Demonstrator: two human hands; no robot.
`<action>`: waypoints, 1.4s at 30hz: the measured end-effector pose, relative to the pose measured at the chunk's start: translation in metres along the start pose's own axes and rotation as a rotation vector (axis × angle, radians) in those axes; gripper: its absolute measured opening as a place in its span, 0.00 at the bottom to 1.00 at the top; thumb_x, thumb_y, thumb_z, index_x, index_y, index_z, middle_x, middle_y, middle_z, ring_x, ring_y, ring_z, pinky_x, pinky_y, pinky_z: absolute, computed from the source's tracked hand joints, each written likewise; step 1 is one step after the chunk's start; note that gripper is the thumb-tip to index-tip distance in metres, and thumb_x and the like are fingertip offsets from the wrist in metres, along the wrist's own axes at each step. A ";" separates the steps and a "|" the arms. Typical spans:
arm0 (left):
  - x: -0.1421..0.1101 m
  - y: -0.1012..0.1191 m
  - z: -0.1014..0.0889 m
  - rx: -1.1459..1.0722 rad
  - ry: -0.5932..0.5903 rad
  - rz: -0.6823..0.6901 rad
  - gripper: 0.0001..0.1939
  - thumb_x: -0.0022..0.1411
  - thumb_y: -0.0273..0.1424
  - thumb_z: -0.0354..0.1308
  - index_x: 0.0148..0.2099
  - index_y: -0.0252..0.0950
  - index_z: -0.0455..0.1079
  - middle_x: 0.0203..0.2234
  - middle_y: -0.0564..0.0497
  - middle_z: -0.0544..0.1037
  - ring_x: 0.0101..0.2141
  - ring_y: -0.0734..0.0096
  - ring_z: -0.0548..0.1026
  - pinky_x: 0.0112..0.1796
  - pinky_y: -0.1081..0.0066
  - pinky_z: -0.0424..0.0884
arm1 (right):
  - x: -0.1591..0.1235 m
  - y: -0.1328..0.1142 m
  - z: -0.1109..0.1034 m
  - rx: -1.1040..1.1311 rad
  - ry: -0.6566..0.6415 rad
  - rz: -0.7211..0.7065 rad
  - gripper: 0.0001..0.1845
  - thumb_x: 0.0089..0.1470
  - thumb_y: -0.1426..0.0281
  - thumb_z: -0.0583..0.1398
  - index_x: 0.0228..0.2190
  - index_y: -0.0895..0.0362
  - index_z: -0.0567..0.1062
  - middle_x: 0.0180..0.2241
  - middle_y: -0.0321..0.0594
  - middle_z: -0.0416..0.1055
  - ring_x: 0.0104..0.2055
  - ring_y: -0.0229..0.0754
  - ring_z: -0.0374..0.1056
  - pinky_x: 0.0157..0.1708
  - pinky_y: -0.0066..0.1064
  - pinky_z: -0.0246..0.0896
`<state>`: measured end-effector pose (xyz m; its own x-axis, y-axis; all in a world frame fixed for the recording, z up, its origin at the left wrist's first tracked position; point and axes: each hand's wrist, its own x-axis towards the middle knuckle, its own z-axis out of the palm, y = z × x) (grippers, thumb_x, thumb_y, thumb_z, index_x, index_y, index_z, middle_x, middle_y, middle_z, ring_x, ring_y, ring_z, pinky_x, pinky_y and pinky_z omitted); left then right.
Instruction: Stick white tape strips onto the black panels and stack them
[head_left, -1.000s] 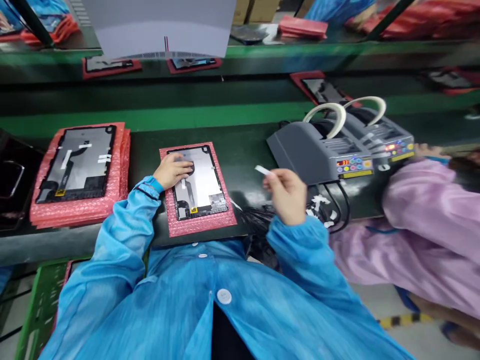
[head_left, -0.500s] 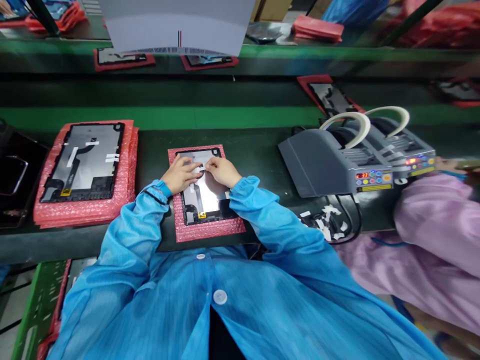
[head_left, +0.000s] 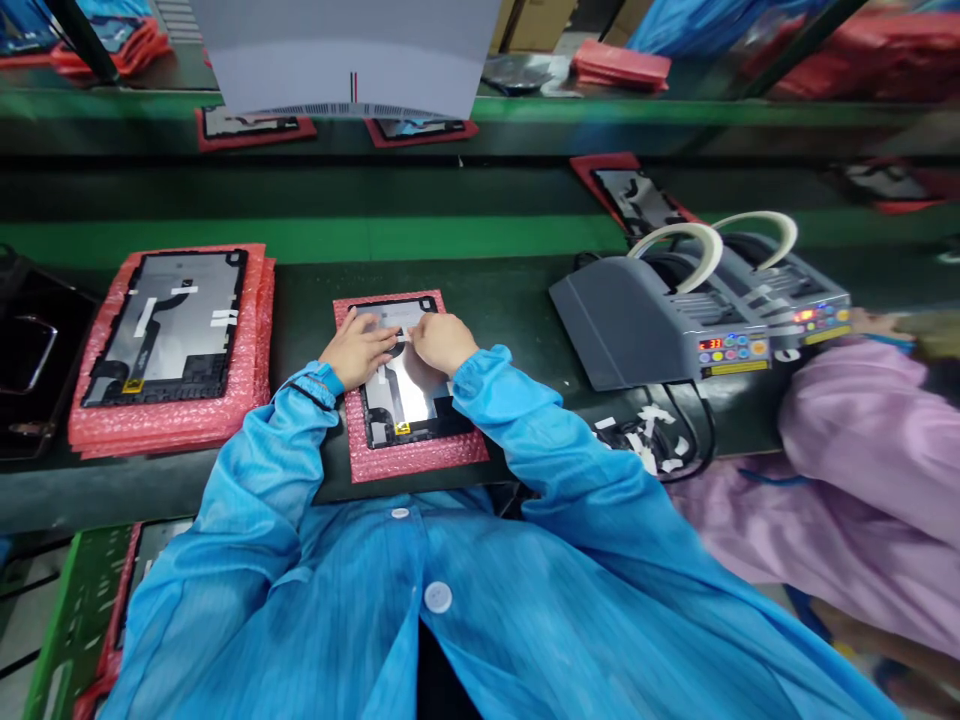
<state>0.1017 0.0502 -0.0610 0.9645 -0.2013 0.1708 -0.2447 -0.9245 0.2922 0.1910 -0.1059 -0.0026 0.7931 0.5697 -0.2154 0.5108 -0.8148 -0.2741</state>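
A tablet screen panel [head_left: 414, 400] lies back side up on a sheet of pink bubble wrap [head_left: 420, 460] in front of me. Its back is silvery, with a black frame, a dark flex cable and a yellow label near the bottom. My left hand [head_left: 358, 348] rests on the panel's upper left, fingers stretched out and lying flat. Beside it, my right hand [head_left: 444, 343] is closed at the upper middle of the panel, fingertips pressed down close to the left fingertips. Whatever the right fingers pinch is hidden or too small to name.
At left, another screen panel [head_left: 169, 320] tops a stack of pink bubble wrap [head_left: 251, 370]. Two grey tape dispensers [head_left: 637, 320] with white tape rolls stand at right, before cables and white scraps [head_left: 651, 440]. A co-worker's pink sleeve [head_left: 862, 420] is beyond. A white monitor back [head_left: 349, 50] overhangs the bench.
The view has shifted slightly, so the dispensers sit a little further left. My right hand has curled slightly over the same part of the panel; my left hand stays flat.
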 end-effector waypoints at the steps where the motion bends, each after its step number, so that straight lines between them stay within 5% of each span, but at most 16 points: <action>1: 0.000 0.001 -0.001 0.008 0.001 0.003 0.18 0.64 0.35 0.48 0.54 0.41 0.69 0.52 0.49 0.72 0.57 0.52 0.60 0.57 0.37 0.45 | -0.005 0.005 -0.003 -0.004 0.046 0.011 0.17 0.56 0.69 0.51 0.38 0.64 0.76 0.40 0.56 0.74 0.44 0.50 0.70 0.42 0.34 0.61; 5: 0.005 0.013 -0.006 0.067 0.008 0.011 0.19 0.63 0.38 0.49 0.51 0.37 0.71 0.54 0.46 0.70 0.57 0.50 0.58 0.58 0.39 0.47 | -0.038 0.040 -0.007 0.213 0.199 -0.005 0.14 0.53 0.74 0.52 0.37 0.62 0.76 0.35 0.48 0.76 0.38 0.44 0.71 0.41 0.32 0.62; 10: 0.013 0.036 -0.004 0.144 0.014 -0.015 0.28 0.58 0.46 0.54 0.54 0.33 0.68 0.61 0.41 0.60 0.60 0.47 0.55 0.60 0.44 0.45 | -0.091 0.101 0.017 0.617 0.393 0.094 0.12 0.47 0.70 0.55 0.33 0.60 0.76 0.26 0.40 0.73 0.26 0.38 0.67 0.32 0.32 0.64; 16: 0.006 0.040 0.000 0.146 0.057 -0.108 0.30 0.56 0.50 0.54 0.56 0.38 0.66 0.63 0.41 0.55 0.60 0.41 0.53 0.57 0.37 0.43 | -0.138 0.197 0.017 0.812 0.924 0.447 0.12 0.45 0.59 0.58 0.25 0.56 0.70 0.18 0.32 0.65 0.19 0.34 0.59 0.21 0.28 0.58; 20: 0.009 0.042 -0.002 0.124 0.142 -0.174 0.26 0.58 0.47 0.53 0.55 0.40 0.68 0.63 0.42 0.54 0.60 0.40 0.51 0.56 0.36 0.43 | -0.145 0.239 -0.006 1.069 1.011 0.626 0.17 0.46 0.54 0.58 0.23 0.56 0.66 0.16 0.29 0.61 0.16 0.31 0.56 0.15 0.24 0.51; 24: 0.014 0.059 -0.006 0.116 0.189 -0.166 0.23 0.59 0.45 0.52 0.53 0.40 0.69 0.63 0.42 0.54 0.60 0.40 0.52 0.56 0.36 0.43 | -0.135 0.245 -0.022 1.215 0.945 0.609 0.16 0.45 0.58 0.61 0.22 0.57 0.65 0.19 0.32 0.65 0.19 0.30 0.60 0.15 0.21 0.49; 28: 0.015 0.075 -0.010 0.139 0.218 -0.121 0.22 0.60 0.45 0.51 0.51 0.41 0.69 0.62 0.42 0.57 0.59 0.42 0.53 0.55 0.38 0.46 | -0.135 0.242 -0.019 1.110 1.109 0.565 0.12 0.46 0.64 0.61 0.22 0.58 0.64 0.19 0.31 0.63 0.21 0.30 0.62 0.21 0.22 0.55; 35: 0.029 0.084 -0.009 0.092 0.226 -0.035 0.19 0.62 0.43 0.47 0.46 0.38 0.72 0.47 0.41 0.70 0.49 0.50 0.64 0.51 0.49 0.60 | -0.139 0.247 -0.009 1.255 1.142 0.479 0.17 0.49 0.55 0.56 0.31 0.54 0.59 0.27 0.33 0.69 0.26 0.32 0.67 0.21 0.21 0.57; 42: 0.048 0.098 -0.004 0.055 0.194 0.048 0.17 0.61 0.41 0.47 0.43 0.38 0.73 0.37 0.43 0.72 0.42 0.56 0.67 0.46 0.54 0.63 | -0.124 0.251 -0.016 1.204 1.126 0.463 0.23 0.43 0.53 0.58 0.32 0.52 0.53 0.26 0.30 0.66 0.25 0.33 0.67 0.17 0.21 0.52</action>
<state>0.1241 -0.0490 -0.0208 0.9134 -0.1840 0.3630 -0.2787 -0.9328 0.2285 0.2259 -0.3832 -0.0296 0.8858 -0.4537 0.0981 0.0883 -0.0429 -0.9952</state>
